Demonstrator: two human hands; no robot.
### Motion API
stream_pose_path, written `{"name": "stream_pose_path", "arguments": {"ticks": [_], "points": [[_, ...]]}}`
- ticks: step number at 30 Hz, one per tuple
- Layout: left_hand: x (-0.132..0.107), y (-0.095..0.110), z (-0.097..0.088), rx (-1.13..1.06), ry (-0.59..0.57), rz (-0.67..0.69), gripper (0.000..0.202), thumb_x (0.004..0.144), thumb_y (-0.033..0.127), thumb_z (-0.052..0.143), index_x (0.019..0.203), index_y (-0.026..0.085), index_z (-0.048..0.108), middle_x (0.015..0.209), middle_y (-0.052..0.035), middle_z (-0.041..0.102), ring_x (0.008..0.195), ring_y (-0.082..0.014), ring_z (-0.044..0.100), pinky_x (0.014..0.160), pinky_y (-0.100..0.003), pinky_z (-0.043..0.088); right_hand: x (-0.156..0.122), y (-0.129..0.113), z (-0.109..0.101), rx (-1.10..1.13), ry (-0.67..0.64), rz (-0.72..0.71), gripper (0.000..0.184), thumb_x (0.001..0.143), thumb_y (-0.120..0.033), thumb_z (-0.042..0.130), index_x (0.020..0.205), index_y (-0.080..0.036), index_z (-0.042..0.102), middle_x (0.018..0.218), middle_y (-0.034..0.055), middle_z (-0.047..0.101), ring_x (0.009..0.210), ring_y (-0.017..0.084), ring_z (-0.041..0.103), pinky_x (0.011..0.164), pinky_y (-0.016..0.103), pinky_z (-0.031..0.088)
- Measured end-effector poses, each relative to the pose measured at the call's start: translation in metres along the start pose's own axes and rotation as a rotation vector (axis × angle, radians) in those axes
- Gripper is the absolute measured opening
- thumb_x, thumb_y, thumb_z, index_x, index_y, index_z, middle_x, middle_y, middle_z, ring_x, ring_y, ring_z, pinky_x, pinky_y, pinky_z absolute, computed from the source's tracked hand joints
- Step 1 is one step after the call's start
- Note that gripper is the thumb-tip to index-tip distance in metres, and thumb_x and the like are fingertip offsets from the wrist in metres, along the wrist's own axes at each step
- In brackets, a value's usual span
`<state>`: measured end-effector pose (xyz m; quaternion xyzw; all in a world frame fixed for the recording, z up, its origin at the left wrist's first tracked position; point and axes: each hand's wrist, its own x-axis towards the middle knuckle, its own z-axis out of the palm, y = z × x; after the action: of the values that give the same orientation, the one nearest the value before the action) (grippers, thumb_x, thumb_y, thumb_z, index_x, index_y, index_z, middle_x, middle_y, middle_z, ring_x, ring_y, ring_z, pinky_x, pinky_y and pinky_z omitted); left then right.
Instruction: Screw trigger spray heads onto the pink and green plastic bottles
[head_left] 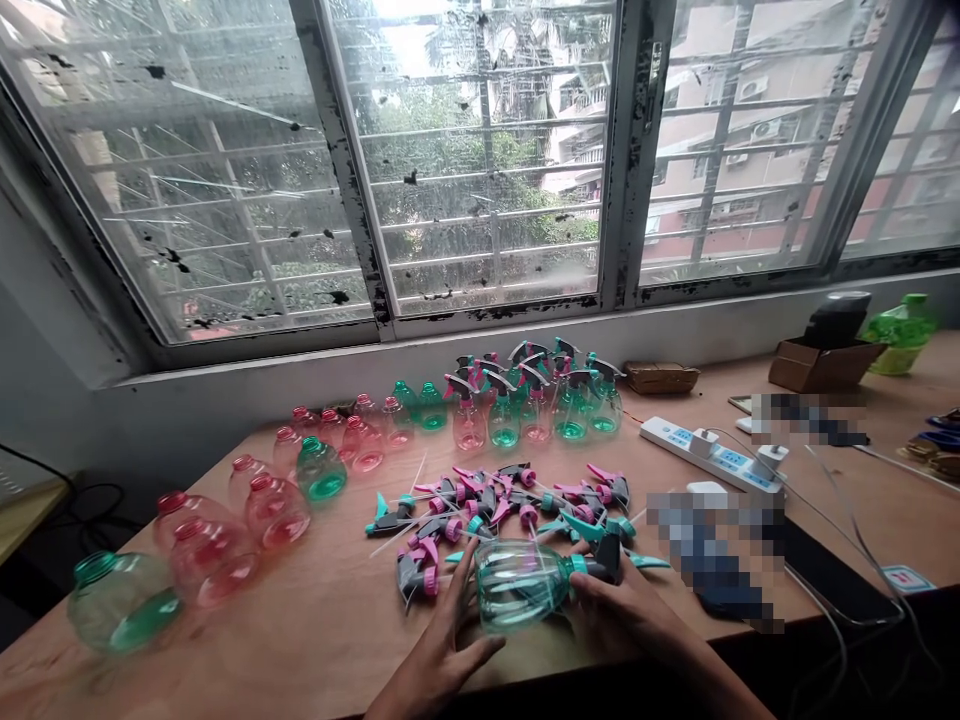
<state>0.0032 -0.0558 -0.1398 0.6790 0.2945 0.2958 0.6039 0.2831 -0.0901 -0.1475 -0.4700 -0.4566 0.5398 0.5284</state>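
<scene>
A clear green spray bottle (pixel 521 588) lies on its side in the air above the table's front edge, its base to the left. My right hand (pixel 626 605) is closed around the neck end, where a teal collar and a dark spray head (pixel 606 560) sit on the bottle. My left hand (pixel 450 630) cups the base, fingers on the far side and thumb near the front. Just beyond both hands spreads a pile of loose pink, teal and grey spray heads (pixel 487 500) with thin tubes. Whether the collar is fully tight cannot be seen.
Open pink bottles (pixel 277 510) and green bottles (pixel 124 605) stand along the left. Bottles with spray heads (pixel 536 410) are grouped by the window wall. On the right are a power strip (pixel 709 455), cables, a dark phone (pixel 832 570) and a cardboard box (pixel 821 365).
</scene>
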Motion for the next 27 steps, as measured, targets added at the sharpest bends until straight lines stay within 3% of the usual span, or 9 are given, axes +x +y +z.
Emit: {"name": "stream_pose_path", "arguments": {"ticks": [3, 8, 13, 16, 18, 21, 24, 27], "points": [[-0.001, 0.005, 0.002, 0.037, 0.014, -0.009, 0.105, 0.087, 0.048, 0.072, 0.159, 0.038, -0.004, 0.171, -0.0046, 0.017, 0.155, -0.0309, 0.020, 0.127, -0.049, 0.018, -0.001, -0.001, 0.001, 0.011, -0.007, 0.001, 0.050, 0.066, -0.061, 0.083, 0.090, -0.022, 0.062, 0.066, -0.0047, 0.059, 0.062, 0.017, 0.051, 0.064, 0.033, 0.039], [-0.003, 0.016, 0.005, 0.020, 0.031, -0.082, 0.107, 0.081, 0.055, 0.076, 0.160, 0.032, 0.007, 0.164, -0.0074, 0.035, 0.153, -0.0349, 0.025, 0.127, -0.052, 0.017, 0.000, 0.003, 0.000, 0.060, 0.021, 0.034, 0.051, 0.064, -0.058, 0.086, 0.091, -0.023, 0.060, 0.063, -0.0067, 0.058, 0.057, 0.015, 0.051, 0.058, 0.029, 0.038], [-0.002, 0.022, 0.010, 0.046, 0.054, -0.066, 0.105, 0.084, 0.049, 0.075, 0.160, 0.035, 0.003, 0.166, -0.0036, 0.032, 0.157, -0.0316, 0.012, 0.128, -0.051, 0.014, 0.000, 0.005, -0.002, 0.056, -0.004, 0.014, 0.050, 0.067, -0.056, 0.085, 0.094, -0.023, 0.058, 0.061, -0.0072, 0.060, 0.055, 0.014, 0.052, 0.057, 0.029, 0.039], [-0.002, 0.022, 0.009, 0.063, 0.030, -0.050, 0.107, 0.086, 0.045, 0.073, 0.159, 0.037, -0.005, 0.166, -0.0036, 0.031, 0.157, -0.0301, 0.013, 0.128, -0.050, 0.014, 0.001, 0.006, -0.003, 0.056, -0.002, 0.020, 0.050, 0.069, -0.054, 0.084, 0.095, -0.023, 0.057, 0.060, -0.0069, 0.062, 0.052, 0.014, 0.052, 0.055, 0.029, 0.038], [-0.002, 0.018, 0.007, 0.072, 0.024, -0.051, 0.111, 0.084, 0.046, 0.075, 0.159, 0.036, -0.007, 0.169, -0.0038, 0.022, 0.157, -0.0315, 0.013, 0.128, -0.050, 0.013, 0.000, 0.007, -0.003, 0.064, -0.010, 0.020, 0.048, 0.069, -0.053, 0.085, 0.095, -0.022, 0.058, 0.060, -0.0066, 0.064, 0.052, 0.014, 0.053, 0.056, 0.029, 0.039], [-0.003, 0.010, 0.002, 0.126, 0.052, -0.083, 0.109, 0.082, 0.052, 0.075, 0.160, 0.031, 0.002, 0.172, -0.0038, 0.008, 0.157, -0.0340, 0.005, 0.128, -0.051, 0.008, -0.001, 0.006, -0.003, 0.069, -0.028, 0.022, 0.048, 0.069, -0.050, 0.086, 0.096, -0.021, 0.059, 0.063, -0.0050, 0.068, 0.056, 0.015, 0.056, 0.059, 0.030, 0.041], [-0.003, 0.007, 0.001, 0.148, 0.047, -0.113, 0.104, 0.083, 0.054, 0.073, 0.160, 0.029, 0.009, 0.171, -0.0042, 0.014, 0.157, -0.0333, 0.004, 0.128, -0.050, 0.006, -0.001, 0.005, -0.002, 0.062, 0.023, 0.038, 0.051, 0.065, -0.050, 0.087, 0.097, -0.022, 0.059, 0.067, -0.0049, 0.068, 0.060, 0.017, 0.059, 0.063, 0.032, 0.044], [-0.002, 0.010, 0.003, 0.127, 0.033, -0.065, 0.105, 0.085, 0.050, 0.072, 0.160, 0.035, -0.001, 0.170, -0.0029, 0.020, 0.157, -0.0312, 0.012, 0.128, -0.050, 0.011, -0.001, 0.005, -0.002, 0.059, 0.054, 0.046, 0.052, 0.063, -0.051, 0.088, 0.096, -0.022, 0.060, 0.067, -0.0051, 0.067, 0.061, 0.018, 0.060, 0.064, 0.033, 0.045]]}}
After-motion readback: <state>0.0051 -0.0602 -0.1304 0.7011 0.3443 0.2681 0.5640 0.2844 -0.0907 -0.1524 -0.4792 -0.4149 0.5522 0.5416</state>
